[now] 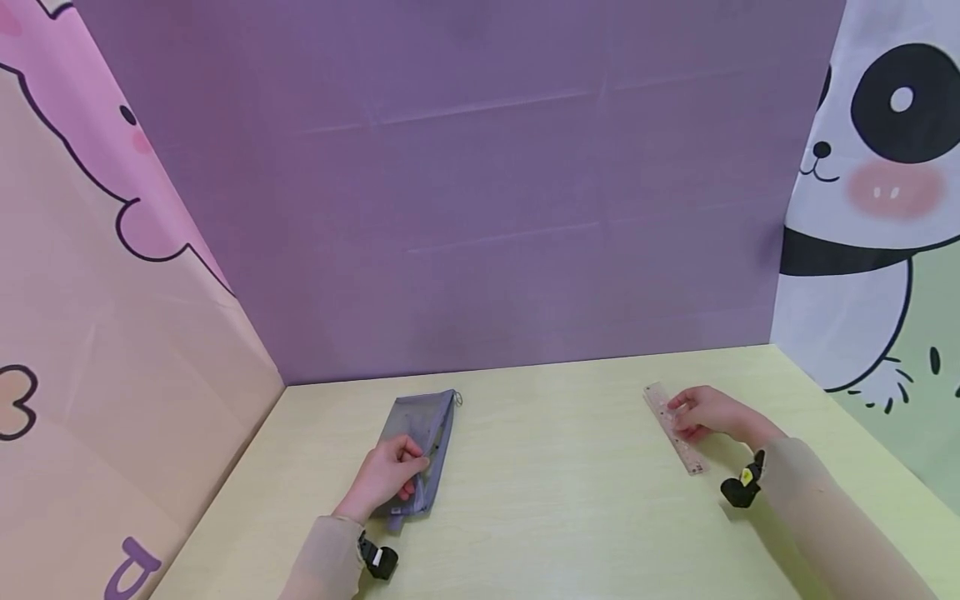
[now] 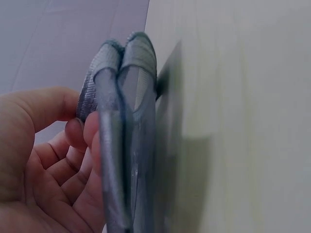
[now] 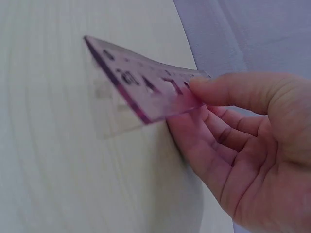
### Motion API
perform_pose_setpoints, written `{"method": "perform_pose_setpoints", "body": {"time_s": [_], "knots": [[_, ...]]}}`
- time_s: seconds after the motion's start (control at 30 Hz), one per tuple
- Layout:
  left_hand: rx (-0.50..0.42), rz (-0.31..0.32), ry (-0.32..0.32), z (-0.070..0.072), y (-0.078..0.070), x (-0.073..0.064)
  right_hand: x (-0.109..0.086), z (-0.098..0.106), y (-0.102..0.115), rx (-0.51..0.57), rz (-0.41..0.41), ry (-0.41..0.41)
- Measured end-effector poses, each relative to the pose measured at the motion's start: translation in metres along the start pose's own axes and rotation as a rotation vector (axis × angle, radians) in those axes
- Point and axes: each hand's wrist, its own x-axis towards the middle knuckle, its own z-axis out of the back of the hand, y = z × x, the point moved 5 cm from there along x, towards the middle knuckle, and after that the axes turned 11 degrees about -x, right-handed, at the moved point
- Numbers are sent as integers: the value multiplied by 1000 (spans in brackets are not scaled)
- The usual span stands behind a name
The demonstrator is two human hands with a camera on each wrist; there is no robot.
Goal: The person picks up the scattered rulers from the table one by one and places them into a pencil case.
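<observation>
My left hand (image 1: 384,473) pinches the near edge of a grey-blue zip pouch (image 1: 415,410) on the left of the table. In the left wrist view the pouch (image 2: 112,160) stands edge-on, its mouth slightly parted, a fabric edge between thumb and finger. Over on the right, my right hand (image 1: 716,414) grips a clear pinkish ruler (image 1: 692,457) near its middle. The right wrist view shows the ruler (image 3: 141,92) tilted off the tabletop, thumb on top and fingers beneath, its printed marks visible.
The pale wooden table (image 1: 555,467) spans the space between the hands. A purple backdrop (image 1: 480,208) rises behind it, with printed cartoon panels on the left (image 1: 112,358) and right (image 1: 862,300). Each wrist wears a small black camera.
</observation>
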Motion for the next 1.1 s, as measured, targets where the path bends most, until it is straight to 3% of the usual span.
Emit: {"method": "perform_pose_setpoints", "body": {"time_s": [0.3, 0.57, 1.1], "knots": [[4, -9, 5, 0, 0, 1, 2, -1, -6, 69, -8, 16], [-1, -2, 0, 1, 2, 1, -2, -3, 5, 125, 8, 31], [0, -16, -2, 1, 1, 1, 6, -6, 10, 224, 51, -13]]}}
